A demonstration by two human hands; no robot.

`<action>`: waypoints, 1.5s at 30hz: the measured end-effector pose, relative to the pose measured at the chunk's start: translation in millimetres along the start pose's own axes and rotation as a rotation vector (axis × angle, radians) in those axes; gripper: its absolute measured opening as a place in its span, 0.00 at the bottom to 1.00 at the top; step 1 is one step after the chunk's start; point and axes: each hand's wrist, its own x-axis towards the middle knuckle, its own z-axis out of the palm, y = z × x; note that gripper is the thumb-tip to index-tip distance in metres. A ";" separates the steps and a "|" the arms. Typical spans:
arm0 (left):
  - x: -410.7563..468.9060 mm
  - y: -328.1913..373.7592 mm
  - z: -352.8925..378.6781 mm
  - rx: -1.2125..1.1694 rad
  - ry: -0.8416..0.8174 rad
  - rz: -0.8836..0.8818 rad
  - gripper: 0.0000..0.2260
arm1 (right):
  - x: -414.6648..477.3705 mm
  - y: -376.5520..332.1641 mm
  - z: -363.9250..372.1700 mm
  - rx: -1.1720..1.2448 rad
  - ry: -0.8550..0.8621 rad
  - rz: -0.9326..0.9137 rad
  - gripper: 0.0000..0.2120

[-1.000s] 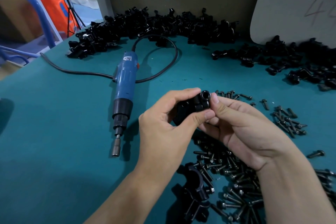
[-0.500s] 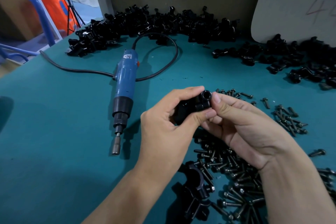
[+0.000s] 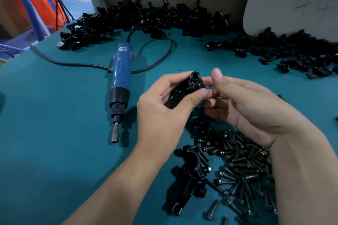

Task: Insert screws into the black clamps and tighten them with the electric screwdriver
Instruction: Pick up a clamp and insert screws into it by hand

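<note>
1. Black clamp (image 3: 192,86) sits just above the centre of the frame, held clear of the table (image 3: 54,133), with its round open bore turned up toward the camera.
2. Left grip (image 3: 161,107) grasps the clamp: the thumb lies across the near side and the fingers curl over the far side. The bored end sticks out to the right, past the fingertips.
3. Right grip (image 3: 256,111) meets the clamp from the right, its thumb raised just off the bored end. Its fingers reach in beside and below the clamp, partly behind the left thumb. I cannot tell whether they pinch the clamp, a screw or nothing.
4. The clamp's lower part is hidden in the left palm.
5. The screwdriver (image 3: 120,82) lies on the table left of both grips, untouched, bit toward the lower edge. Its cord (image 3: 157,56) loops behind it.
6. Screws (image 3: 243,166) are heaped at lower right, partly covered by the right wrist and cut by the bottom edge. A spare clamp (image 3: 190,175) lies at the heap's left side.
7. Clamp heaps (image 3: 146,18) line the top of the frame, and single pieces are hard to make out.
</note>
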 end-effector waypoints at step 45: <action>-0.2 -6.0 -1.0 0.059 -0.143 -0.144 0.13 | -14.6 -18.4 -27.3 -0.526 -0.031 -0.310 0.14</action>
